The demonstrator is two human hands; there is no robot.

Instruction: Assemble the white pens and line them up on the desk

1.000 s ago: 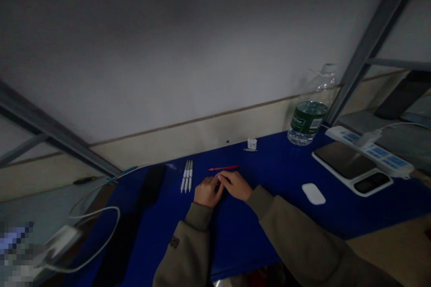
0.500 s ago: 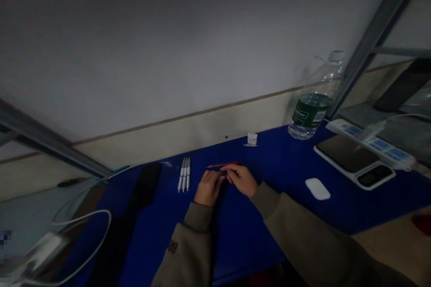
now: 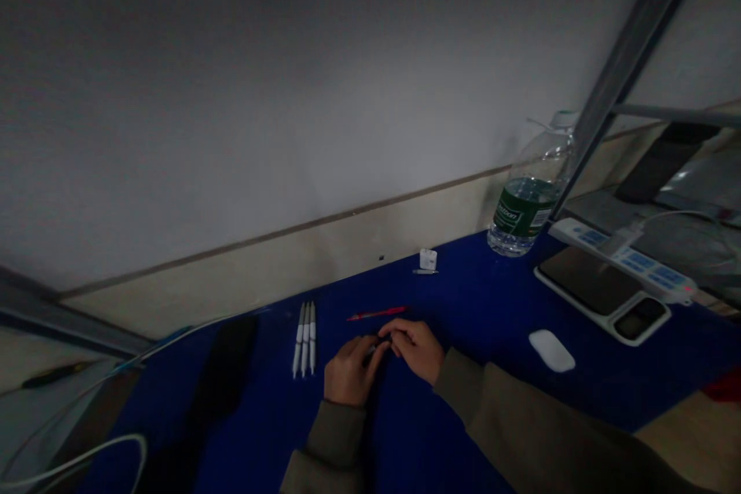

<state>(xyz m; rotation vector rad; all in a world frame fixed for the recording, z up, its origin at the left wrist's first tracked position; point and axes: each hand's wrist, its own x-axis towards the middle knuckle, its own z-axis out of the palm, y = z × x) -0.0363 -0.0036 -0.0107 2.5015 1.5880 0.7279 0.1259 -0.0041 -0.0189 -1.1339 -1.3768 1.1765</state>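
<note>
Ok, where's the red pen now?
Head view: the red pen lies on the blue tabletop, just beyond the right hand, with three white pens to its left.

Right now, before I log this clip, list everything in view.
table: 1, blue, lower part of view
white pens: 3, white, side by side left of the hands
red pen: 1, red, just beyond the hands
plug: 1, white, far table edge
metal piece: 1, grey, just before the plug
bottle: 1, clear with green label, far right
power strip: 1, white and blue, right
scale: 1, black and white, right
mouse: 1, white, right of the hands
pad: 1, black, left
cable: 1, white, lower left
small item: 1, dark, between the hands, too small to name
left hand: 1, bare, centre
right hand: 1, bare, centre
</note>
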